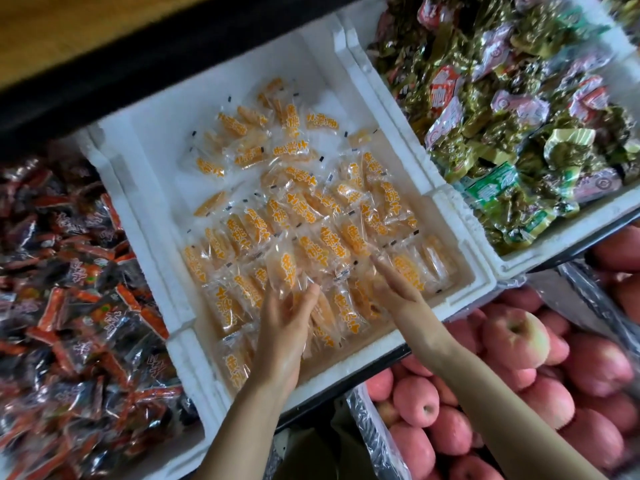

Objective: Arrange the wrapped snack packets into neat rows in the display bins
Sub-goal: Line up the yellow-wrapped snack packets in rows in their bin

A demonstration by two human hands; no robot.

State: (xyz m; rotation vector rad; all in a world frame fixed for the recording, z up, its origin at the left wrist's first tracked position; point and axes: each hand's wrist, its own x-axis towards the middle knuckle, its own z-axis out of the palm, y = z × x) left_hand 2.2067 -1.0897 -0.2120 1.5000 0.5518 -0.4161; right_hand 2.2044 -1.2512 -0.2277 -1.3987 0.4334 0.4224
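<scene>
Centre: white foam bin (152,202), the biggest thing in shot. It holds the orange snack packets (346,237), clear wrappers with orange print. In the near half they are packed side by side in rough overlapping rows. In the far half there is a loose scatter (249,140) with bare foam floor around it.

Right of it, touching rim to rim: second foam bin (540,251), heaped with green-gold packets (519,133) plus some pink, red and green ones, no order.

Left: third bin (188,455), only its near wall shows. It is piled with red-and-black packets (76,306), jumbled.

Near right, below the bins: pink-red apples (516,341) heaped in a plastic liner (370,438).

Left grip (284,327): bare hand over the near rows of the centre bin, thumb and fingers closed round one orange packet (282,268), held roughly upright just above the rows.

Right grip (391,285): bare hand, fingers straight and together, holding nothing. Its fingertips (375,261) touch the packets in the near-right rows.
</scene>
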